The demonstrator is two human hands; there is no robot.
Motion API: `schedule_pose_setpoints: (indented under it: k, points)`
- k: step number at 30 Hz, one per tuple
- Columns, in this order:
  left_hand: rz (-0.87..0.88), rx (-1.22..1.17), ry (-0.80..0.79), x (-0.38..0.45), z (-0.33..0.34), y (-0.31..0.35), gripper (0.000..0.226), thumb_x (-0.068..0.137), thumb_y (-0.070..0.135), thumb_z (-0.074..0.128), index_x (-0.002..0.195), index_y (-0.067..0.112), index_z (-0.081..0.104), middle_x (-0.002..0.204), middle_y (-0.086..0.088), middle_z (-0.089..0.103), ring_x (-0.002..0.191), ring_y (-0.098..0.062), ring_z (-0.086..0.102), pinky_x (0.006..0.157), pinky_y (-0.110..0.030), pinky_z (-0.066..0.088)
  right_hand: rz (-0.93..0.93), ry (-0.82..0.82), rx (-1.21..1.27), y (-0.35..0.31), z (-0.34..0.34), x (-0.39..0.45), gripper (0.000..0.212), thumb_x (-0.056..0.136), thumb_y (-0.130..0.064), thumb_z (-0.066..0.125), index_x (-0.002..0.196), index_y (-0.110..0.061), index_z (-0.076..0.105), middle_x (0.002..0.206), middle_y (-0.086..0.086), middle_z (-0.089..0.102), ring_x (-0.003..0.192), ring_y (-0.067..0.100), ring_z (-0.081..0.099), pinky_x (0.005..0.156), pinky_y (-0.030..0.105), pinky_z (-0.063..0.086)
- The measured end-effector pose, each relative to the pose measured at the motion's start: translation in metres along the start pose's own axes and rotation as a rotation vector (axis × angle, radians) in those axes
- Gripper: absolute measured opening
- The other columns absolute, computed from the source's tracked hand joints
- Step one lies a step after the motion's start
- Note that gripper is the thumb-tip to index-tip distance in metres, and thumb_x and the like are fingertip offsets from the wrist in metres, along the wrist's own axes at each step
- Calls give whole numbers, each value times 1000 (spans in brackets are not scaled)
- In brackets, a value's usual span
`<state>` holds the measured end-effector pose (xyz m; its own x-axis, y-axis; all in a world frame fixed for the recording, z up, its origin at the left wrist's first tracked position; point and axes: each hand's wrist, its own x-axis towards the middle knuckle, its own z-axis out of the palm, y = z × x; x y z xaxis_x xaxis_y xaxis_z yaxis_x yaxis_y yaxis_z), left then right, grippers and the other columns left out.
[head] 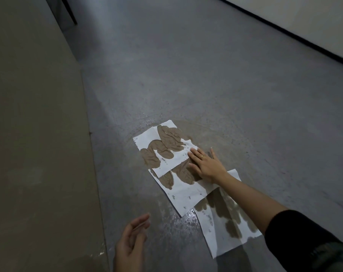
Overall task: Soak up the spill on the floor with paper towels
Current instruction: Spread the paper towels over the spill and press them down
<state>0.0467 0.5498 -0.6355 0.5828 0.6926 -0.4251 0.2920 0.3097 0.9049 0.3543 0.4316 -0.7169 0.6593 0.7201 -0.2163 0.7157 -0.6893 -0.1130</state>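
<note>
Three paper towels (178,191) lie flat on the grey floor (225,85) in an overlapping diagonal row, each blotched brown where wet. The spill (184,218) shows as a glossy wet patch at their near-left edge and a faint film around the far sheet. The right hand (206,163), fingers straight and spread, presses on the middle towel where it meets the far one. The left hand (131,244) hovers above the floor, fingers relaxed, holding nothing, beside a beige wall (35,134).
</note>
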Motion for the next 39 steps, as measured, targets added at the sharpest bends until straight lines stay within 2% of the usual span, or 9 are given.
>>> schedule_pose_setpoints:
  k: [3,6,10,16,21,25,27,31,39]
  points:
    - [7,17,-8,-1,-1,-2,45,94,-9,44,88,23,75,85,6,76,85,-11,67,80,-30,44,45,104,29,-3,-4,1,110,73,-72,-29,152,-17,25,159,1,23,148,16,16,119,46,-6]
    - [8,8,1,-2,0,-4,37,92,-10,46,92,16,72,83,2,76,94,-25,65,83,-33,43,57,115,22,-4,-8,6,106,75,-71,-26,153,-16,21,160,0,19,149,17,9,118,48,-8]
    - [13,-15,-20,-4,4,-1,28,70,15,56,84,27,76,83,-2,76,89,-19,69,71,-15,48,-11,44,-14,-7,-9,22,97,77,-71,-18,155,-19,5,163,-2,4,149,17,-9,115,52,-14]
    - [12,-31,-6,-3,5,0,34,65,18,50,87,31,73,80,-1,76,88,-25,65,64,-7,46,83,-23,-123,-9,-1,40,81,89,-66,-5,154,-20,-2,162,-3,-3,148,17,-13,116,54,-16]
    - [-24,-11,-29,0,5,-4,33,68,23,50,84,38,75,82,1,76,78,-5,68,64,-6,46,139,-23,-128,-5,2,48,75,95,-64,4,153,-18,-6,161,-1,-11,148,18,-14,117,54,-12]
    - [-37,6,-24,1,5,-9,32,69,19,51,87,32,74,80,1,76,76,-2,68,64,-8,46,140,-44,-111,-2,1,56,75,96,-63,5,154,-17,-7,161,-1,-11,148,17,-15,117,53,-13]
    - [-40,23,-24,3,3,-14,20,79,9,60,86,19,76,79,0,76,76,-1,68,66,-9,47,134,-52,-84,-1,-1,60,74,97,-62,6,154,-17,-6,162,-1,-11,148,17,-14,117,53,-14]
    - [-31,85,-27,6,1,-19,31,90,-14,49,91,8,72,76,-3,76,72,0,68,64,-7,47,106,-75,-29,4,-9,68,71,98,-59,10,155,-18,-3,162,-2,-8,148,18,-14,116,53,-15]
    - [-36,11,-24,2,5,-10,42,90,-4,55,85,34,74,78,-4,76,74,-3,69,63,-7,46,134,116,238,9,-21,53,69,100,-55,20,155,-18,3,162,-1,-5,148,17,-13,113,49,-17]
